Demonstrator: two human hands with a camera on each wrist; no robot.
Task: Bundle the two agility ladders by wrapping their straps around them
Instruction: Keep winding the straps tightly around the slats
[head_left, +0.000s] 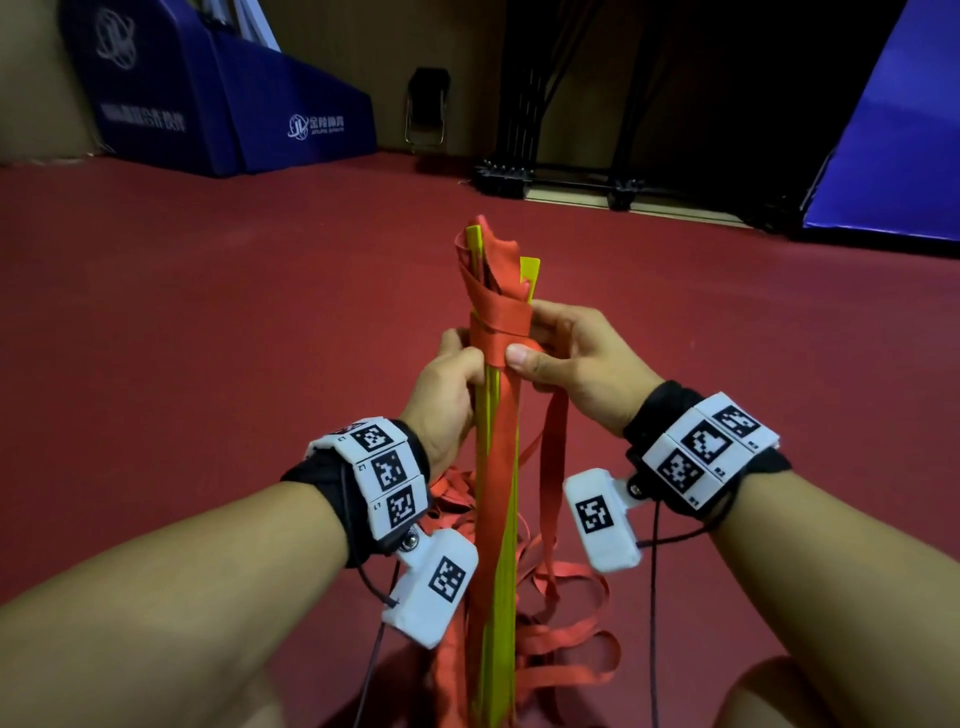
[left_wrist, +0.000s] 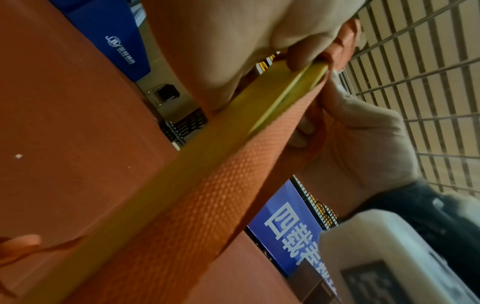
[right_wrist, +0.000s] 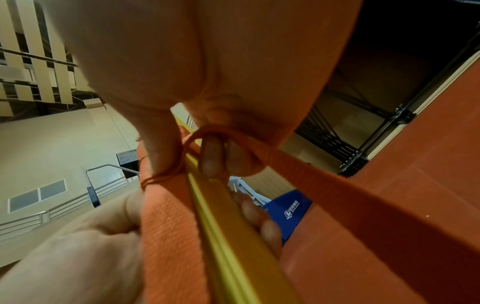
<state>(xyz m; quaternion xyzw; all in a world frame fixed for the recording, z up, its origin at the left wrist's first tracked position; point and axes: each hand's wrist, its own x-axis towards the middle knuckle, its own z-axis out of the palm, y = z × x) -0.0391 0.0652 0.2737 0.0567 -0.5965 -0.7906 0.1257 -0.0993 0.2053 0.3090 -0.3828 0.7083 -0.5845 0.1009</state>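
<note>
A stack of yellow ladder rungs (head_left: 500, 582) stands upright in front of me, with a red strap (head_left: 498, 319) wound round its upper end. My left hand (head_left: 451, 371) grips the stack from the left just below the wrap. My right hand (head_left: 550, 347) holds the strap from the right, thumb pressed on the flat red band. In the left wrist view the yellow rungs (left_wrist: 285, 96) and woven strap (left_wrist: 207, 201) run diagonally under my left hand's fingers (left_wrist: 298, 59). In the right wrist view a strap loop (right_wrist: 221, 131) passes over my right hand's fingers (right_wrist: 211, 160).
Loose red strap loops (head_left: 566, 649) lie tangled on the red floor (head_left: 208, 338) below my hands. Blue padded mats (head_left: 234, 104) stand at the back left, a blue mat (head_left: 893, 145) at the right, and a black metal frame (head_left: 571, 176) behind.
</note>
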